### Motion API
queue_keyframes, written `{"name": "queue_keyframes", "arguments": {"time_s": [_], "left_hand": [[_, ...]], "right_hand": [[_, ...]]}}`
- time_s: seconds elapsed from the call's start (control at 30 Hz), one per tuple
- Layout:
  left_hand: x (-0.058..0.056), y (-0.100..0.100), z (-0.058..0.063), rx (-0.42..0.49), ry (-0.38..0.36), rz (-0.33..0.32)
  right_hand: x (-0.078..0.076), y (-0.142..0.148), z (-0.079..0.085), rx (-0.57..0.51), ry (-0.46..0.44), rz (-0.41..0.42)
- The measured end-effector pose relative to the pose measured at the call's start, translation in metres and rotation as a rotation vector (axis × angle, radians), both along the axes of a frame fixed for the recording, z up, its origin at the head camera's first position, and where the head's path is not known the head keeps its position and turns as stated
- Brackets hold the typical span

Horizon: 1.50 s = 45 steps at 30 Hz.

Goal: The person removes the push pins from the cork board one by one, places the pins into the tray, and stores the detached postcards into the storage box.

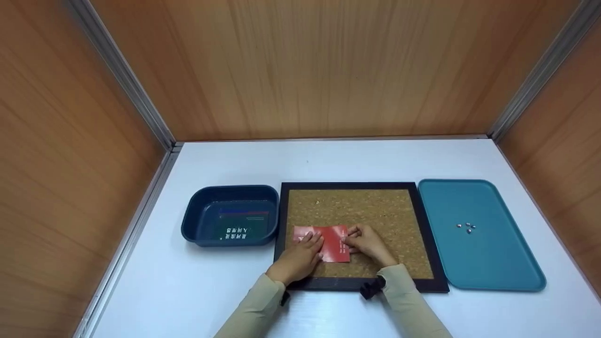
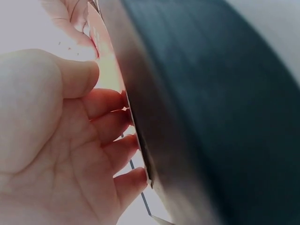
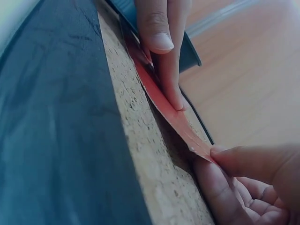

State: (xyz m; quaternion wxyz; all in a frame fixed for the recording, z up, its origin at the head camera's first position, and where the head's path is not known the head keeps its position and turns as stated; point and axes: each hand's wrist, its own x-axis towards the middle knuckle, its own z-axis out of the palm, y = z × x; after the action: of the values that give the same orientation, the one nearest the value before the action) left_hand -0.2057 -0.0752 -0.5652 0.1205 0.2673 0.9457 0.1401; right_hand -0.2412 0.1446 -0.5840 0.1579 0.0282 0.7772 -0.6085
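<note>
A red card (image 1: pixel 335 239) with white print lies on the cork board (image 1: pixel 347 206), which has a black frame. My left hand (image 1: pixel 300 256) rests on the card's left part, its fingertips pressing down on it. At the card's right edge, my right hand (image 1: pixel 368 244) pinches it between thumb and forefinger. In the right wrist view the red card (image 3: pixel 161 101) bows slightly up off the cork at that pinched end. The left wrist view shows the left hand (image 2: pixel 70 122) with its fingertips at the board's surface.
A dark blue bin (image 1: pixel 230 243) stands left of the board, with printed cards in its bottom. To the right lies a teal tray (image 1: pixel 488 263) holding several small shiny pins (image 1: pixel 468 227). Wooden panels (image 1: pixel 328 70) close in the white table (image 1: pixel 225 162) at back and sides.
</note>
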Motion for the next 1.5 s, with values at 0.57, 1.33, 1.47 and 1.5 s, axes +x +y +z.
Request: {"name": "queue_keyframes", "arguments": {"time_s": [0.57, 1.33, 1.47, 1.5], "left_hand": [[-0.002, -0.009, 0.001, 0.047, 0.027, -0.055], [-0.019, -0.040, 0.029, 0.375, 0.122, -0.010], [-0.024, -0.053, 0.036, 0.412, 0.095, 0.040], [-0.025, -0.057, 0.037, 0.421, 0.089, 0.053]], "right_hand": [[-0.004, -0.001, -0.002, 0.011, -0.060, -0.007], [-0.005, 0.002, -0.003, 0.014, -0.057, -0.016], [-0.001, 0.001, 0.006, -0.014, -0.056, 0.009], [-0.001, 0.002, 0.006, -0.019, -0.056, 0.016]]}}
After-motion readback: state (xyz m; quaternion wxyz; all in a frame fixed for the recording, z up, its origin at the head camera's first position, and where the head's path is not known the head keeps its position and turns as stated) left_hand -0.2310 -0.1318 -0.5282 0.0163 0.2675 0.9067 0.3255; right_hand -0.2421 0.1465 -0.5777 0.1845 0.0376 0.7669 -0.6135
